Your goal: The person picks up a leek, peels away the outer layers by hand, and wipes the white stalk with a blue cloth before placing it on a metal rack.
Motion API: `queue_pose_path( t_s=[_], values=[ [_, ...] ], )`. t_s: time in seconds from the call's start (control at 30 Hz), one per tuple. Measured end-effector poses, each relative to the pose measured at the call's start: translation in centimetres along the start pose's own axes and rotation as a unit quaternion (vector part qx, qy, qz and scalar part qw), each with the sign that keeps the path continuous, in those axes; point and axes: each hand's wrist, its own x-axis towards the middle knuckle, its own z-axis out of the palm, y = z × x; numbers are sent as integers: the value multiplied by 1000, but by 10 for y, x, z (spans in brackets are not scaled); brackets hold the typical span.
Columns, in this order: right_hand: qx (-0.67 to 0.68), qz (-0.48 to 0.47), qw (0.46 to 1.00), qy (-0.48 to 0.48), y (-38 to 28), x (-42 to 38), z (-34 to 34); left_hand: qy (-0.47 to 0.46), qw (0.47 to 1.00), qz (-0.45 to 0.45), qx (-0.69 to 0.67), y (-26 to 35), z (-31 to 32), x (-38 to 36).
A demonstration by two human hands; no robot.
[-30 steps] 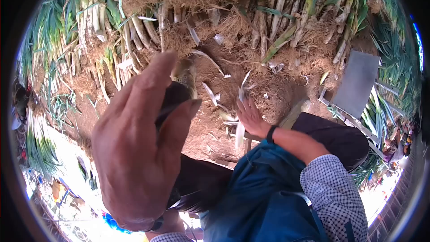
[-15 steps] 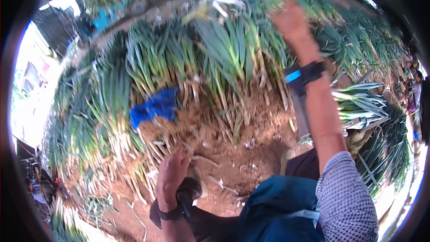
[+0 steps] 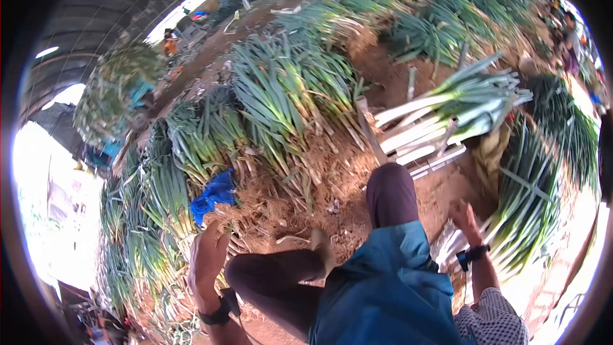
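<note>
My left hand [image 3: 209, 259] is raised beside my bent knee, with fingers apart and nothing in it. Just beyond it, a crumpled blue cloth [image 3: 214, 197] rests on the leeks' roots. Off to my right side, my right hand [image 3: 465, 220] is empty with its fingers spread, close to a pile of leeks [image 3: 520, 211]. Trimmed leeks [image 3: 447, 105] with white stems and green tops lie across a slatted wooden rack [image 3: 437, 162] in front of my knee. Untrimmed leeks [image 3: 281, 89] with brown roots stand packed in a row ahead.
More leeks [image 3: 440, 19] cover the ground farther back. Bare soil [image 3: 393, 76] shows between the rows. A person [image 3: 568, 41] is at the far right, and another person [image 3: 170, 43] is in the distance at left, near a large heap of greens [image 3: 118, 83].
My right hand has come back from its outstretched reach ahead down to my right side. A blurred pale green-and-white thing no longer hangs in the air ahead. The view has turned right.
</note>
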Motion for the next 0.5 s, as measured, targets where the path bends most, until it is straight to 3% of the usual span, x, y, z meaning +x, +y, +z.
queue_pose_path(
  t_s=[0.03,0.1,0.13,0.17,0.23,0.27,0.3,0.33,0.37,0.4,0.43,0.5],
  values=[
    [-77,27,995,-49,58,-31,6,-5,1000,11,-14,11,9,9],
    [-41,32,991,-126,128,-108,-1,-6,992,124,-13,40,33,31],
    [-26,172,976,-130,104,-124,-7,-3,982,185,-22,56,45,44],
    [-11,309,942,-130,77,-141,-13,-41,981,184,-41,72,57,58],
    [136,353,924,-55,89,-151,-19,-86,974,204,-50,102,77,88],
    [92,211,971,-58,112,-148,-34,-97,969,225,-40,114,86,102],
    [36,220,975,14,96,-135,-48,-117,971,201,-46,127,92,115],
    [196,166,961,101,94,-117,-58,-94,967,214,-99,123,106,132],
    [119,109,977,142,16,-90,-84,-70,960,225,-152,116,121,147],
    [167,48,972,159,-42,-65,-105,-19,953,239,-186,116,126,159],
    [114,32,984,132,-86,-38,-129,37,942,249,-220,115,130,169],
    [157,-19,984,83,-174,13,-151,106,931,229,-264,109,121,173]
  ],
)
